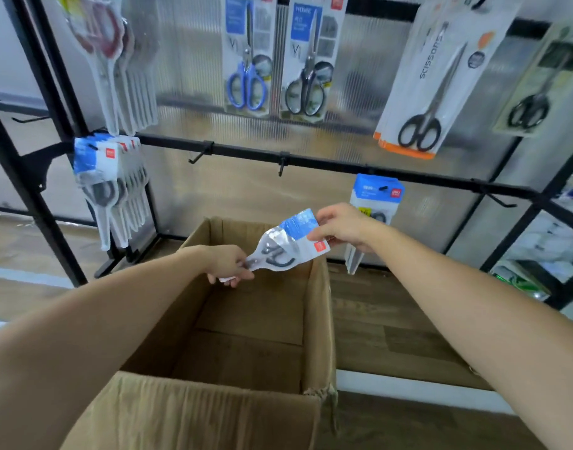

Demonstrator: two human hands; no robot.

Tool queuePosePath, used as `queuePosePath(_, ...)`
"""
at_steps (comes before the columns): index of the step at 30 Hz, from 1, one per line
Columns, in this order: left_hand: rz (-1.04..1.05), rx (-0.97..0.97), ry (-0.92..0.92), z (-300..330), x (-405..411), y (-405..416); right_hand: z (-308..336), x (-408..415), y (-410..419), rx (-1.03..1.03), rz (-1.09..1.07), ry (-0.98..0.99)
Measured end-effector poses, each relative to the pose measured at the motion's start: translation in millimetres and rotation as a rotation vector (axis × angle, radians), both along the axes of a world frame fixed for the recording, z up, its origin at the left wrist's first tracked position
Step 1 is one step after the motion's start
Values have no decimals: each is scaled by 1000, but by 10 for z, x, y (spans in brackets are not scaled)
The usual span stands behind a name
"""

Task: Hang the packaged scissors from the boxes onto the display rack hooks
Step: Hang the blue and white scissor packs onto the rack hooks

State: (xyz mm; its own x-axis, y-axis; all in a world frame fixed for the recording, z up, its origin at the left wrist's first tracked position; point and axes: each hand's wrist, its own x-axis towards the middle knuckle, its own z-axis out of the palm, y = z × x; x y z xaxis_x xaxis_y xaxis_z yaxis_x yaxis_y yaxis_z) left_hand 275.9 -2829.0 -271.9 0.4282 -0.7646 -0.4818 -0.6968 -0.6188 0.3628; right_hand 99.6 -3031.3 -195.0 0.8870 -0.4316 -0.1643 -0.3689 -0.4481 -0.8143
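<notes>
A packaged pair of scissors, with a blue-and-white card top and grey handles under clear plastic, is held tilted above an open cardboard box. My left hand pinches its narrow lower end. My right hand pinches the blue card top at its upper right. Just behind my right hand, a matching package hangs on a hook of the lower black rail. Two bare hooks stick out of that rail to the left. The box's inside shows only its cardboard floor.
A bundle of like packages hangs at the rail's left end. Above hang blue-handled scissors, black-handled ones and a white pack marked SCISSORS. Another bare hook is at the right. Wooden floor surrounds the box.
</notes>
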Motion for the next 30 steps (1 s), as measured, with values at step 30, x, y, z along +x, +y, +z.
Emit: queuePosePath(30, 520, -1095, -247, 1508, 207, 573, 637, 996, 1194, -325, 76, -363)
